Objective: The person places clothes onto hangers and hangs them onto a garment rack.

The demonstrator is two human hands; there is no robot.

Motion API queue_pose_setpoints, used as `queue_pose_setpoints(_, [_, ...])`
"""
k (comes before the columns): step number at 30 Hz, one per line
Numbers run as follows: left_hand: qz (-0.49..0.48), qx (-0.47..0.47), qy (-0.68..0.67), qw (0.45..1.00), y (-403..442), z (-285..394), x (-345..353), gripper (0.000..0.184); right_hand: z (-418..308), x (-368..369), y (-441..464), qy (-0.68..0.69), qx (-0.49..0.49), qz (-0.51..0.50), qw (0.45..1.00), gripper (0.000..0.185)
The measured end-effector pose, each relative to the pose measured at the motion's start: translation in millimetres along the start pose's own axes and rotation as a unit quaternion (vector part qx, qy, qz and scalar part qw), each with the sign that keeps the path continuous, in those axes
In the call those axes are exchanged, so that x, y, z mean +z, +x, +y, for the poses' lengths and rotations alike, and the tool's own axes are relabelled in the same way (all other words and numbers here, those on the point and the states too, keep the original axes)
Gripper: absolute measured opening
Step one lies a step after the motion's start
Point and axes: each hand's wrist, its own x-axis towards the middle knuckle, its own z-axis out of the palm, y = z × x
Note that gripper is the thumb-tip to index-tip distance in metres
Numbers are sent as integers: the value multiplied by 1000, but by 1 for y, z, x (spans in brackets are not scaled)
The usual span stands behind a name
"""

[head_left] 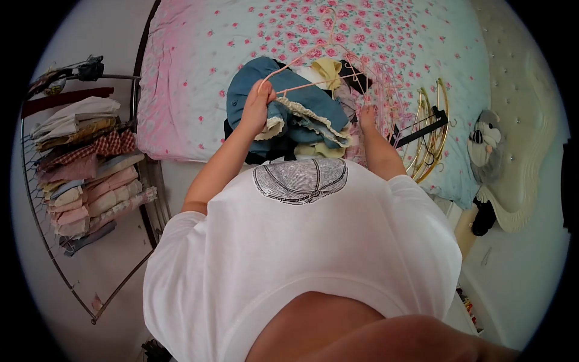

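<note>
My left hand [256, 110] is closed round the left end of a pink clothes hanger [300, 58], whose hook points away from me. Just under that hand lies a blue garment [246, 78] with cream lace trim; whether the fingers also pinch its cloth I cannot tell. At the hanger's right end my right hand [367, 118] has its fingers closed, partly hidden against the clothes. Beneath the hanger a pile holds a pale yellow garment [326, 67] and dark and pink pieces. Several pink hangers [392, 90] lie beside my right hand.
Gold hangers [444, 99] and a black hanger [425, 128] rest at the right of the floral bed [199, 66]. A metal rack [51, 259] full of hung clothes [90, 163] stands left. A plush toy [484, 136] sits by the padded headboard [528, 127].
</note>
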Motion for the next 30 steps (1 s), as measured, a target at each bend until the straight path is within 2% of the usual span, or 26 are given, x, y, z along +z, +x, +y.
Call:
queue_pose_setpoints(2, [7, -7, 0, 1000, 5, -7, 4, 34, 5, -2, 5, -23, -55, 39, 997, 22])
queue_pose_setpoints(5, [1, -2, -3, 1000, 11, -14, 21, 34, -3, -14, -1, -95, -107, 39, 989, 23])
queue_pose_setpoints(8, [22, 16, 14, 1000, 21, -16, 25, 33, -5, -22, 4, -139, -100, 32, 985, 23])
queue_pose_setpoints(11, [32, 38, 10, 999, 23, -6, 19, 33, 8, -19, 19, -96, -95, 29, 990, 22])
queue_pose_setpoints(14, [48, 48, -12, 998, 19, 3, 5, 32, 16, -12, 35, -28, 34, -12, 999, 22])
queue_pose_setpoints(20, [52, 44, 0, 998, 1, 9, -32, 29, 21, 1, 55, -101, 124, -71, 985, 38])
queue_pose_setpoints(23, [25, 33, -26, 999, -8, 17, -44, 30, -34, -27, 36, -92, 111, -147, 979, 46])
queue_pose_setpoints(26, [-36, 35, -15, 999, -8, 19, -52, 29, -76, -25, 25, 10, -36, -51, 998, 48])
queue_pose_setpoints(28, [-63, 22, 14, 998, -7, 20, -50, 30, -107, -29, 26, 8, -156, -102, 982, 50])
queue_pose_setpoints(30, [-98, 18, 35, 994, -7, 23, -44, 31, -140, -32, 2, 106, -218, -162, 956, 51])
